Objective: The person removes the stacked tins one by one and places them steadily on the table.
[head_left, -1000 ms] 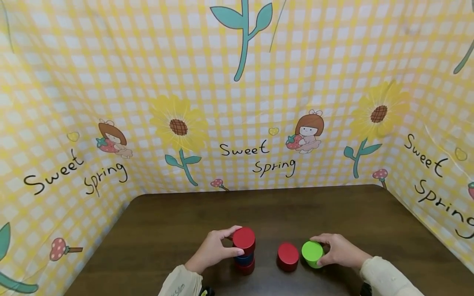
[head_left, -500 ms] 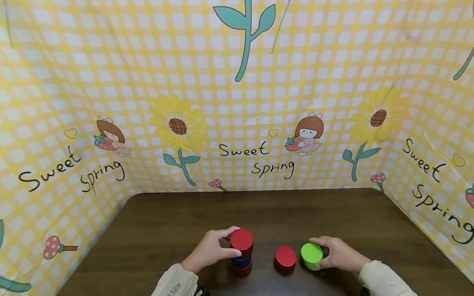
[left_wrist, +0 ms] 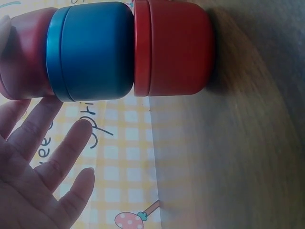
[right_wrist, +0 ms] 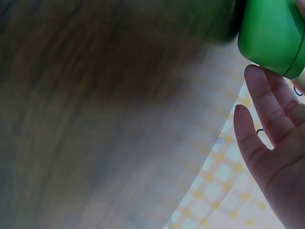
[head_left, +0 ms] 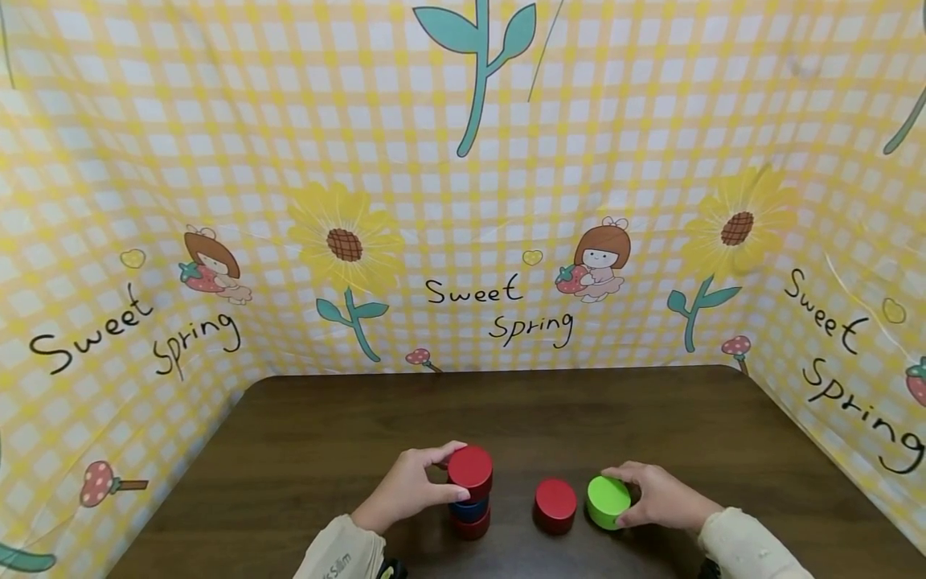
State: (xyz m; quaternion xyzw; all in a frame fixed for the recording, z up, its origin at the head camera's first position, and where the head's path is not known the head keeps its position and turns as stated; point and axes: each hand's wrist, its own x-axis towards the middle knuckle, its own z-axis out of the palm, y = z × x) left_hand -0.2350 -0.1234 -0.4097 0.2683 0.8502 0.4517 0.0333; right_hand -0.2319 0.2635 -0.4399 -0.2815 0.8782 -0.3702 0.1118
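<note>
A stack of three cylinders stands near the table's front edge: a red one (head_left: 471, 466) on top, a blue one (head_left: 470, 508) in the middle, and a red one (head_left: 472, 527) at the bottom. My left hand (head_left: 452, 473) grips the top red cylinder between thumb and forefinger. The left wrist view shows the stack sideways, the blue cylinder (left_wrist: 93, 50) between the reds, with my other fingers (left_wrist: 52, 152) spread apart from it. My right hand (head_left: 622, 498) holds a green cylinder (head_left: 604, 495) standing on the table; the green cylinder (right_wrist: 269, 33) also shows beside my fingers (right_wrist: 267, 119). A lone red cylinder (head_left: 555, 503) stands between the stack and the green one.
The dark wooden table (head_left: 506, 418) is walled on three sides by a yellow checked cloth (head_left: 463, 201) printed with sunflowers and "Sweet Spring". Bare tabletop stretches behind the cylinders to the back wall.
Only the head view has shifted a little. Both hands keep their holds and the cylinders stand where they were.
</note>
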